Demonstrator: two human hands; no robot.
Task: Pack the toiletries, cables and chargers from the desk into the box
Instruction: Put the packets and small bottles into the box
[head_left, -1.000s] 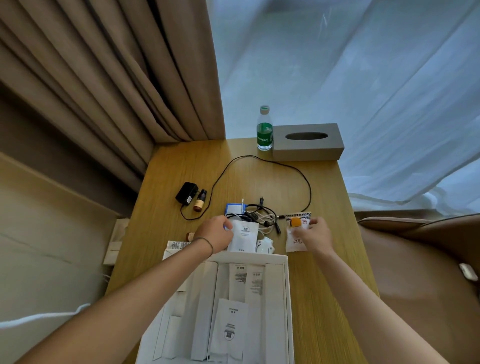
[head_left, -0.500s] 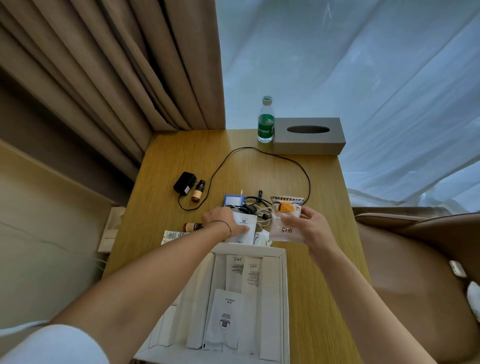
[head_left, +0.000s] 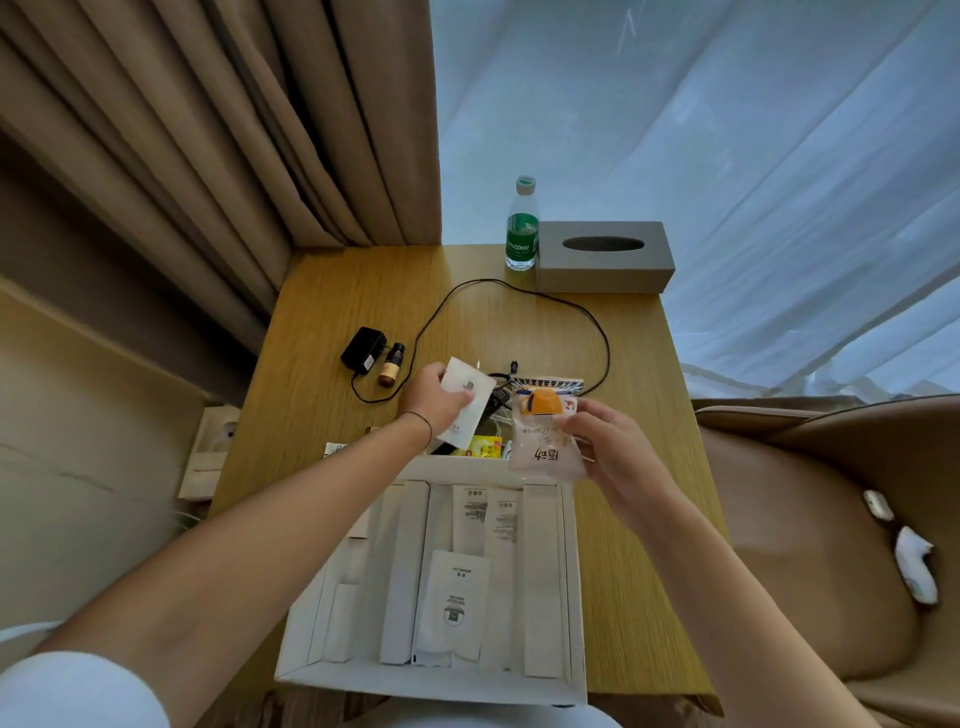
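My left grip (head_left: 434, 400) grasping white sachet (head_left: 466, 402), right grip (head_left: 610, 457) grasping clear pouch (head_left: 545, 441); lower both flat into box (head_left: 431, 680), near counter front edge

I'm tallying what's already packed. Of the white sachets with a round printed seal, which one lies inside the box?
The white sachet lying flat in the box, near its front edge. The other sachet is held up over the desk by the left hand.
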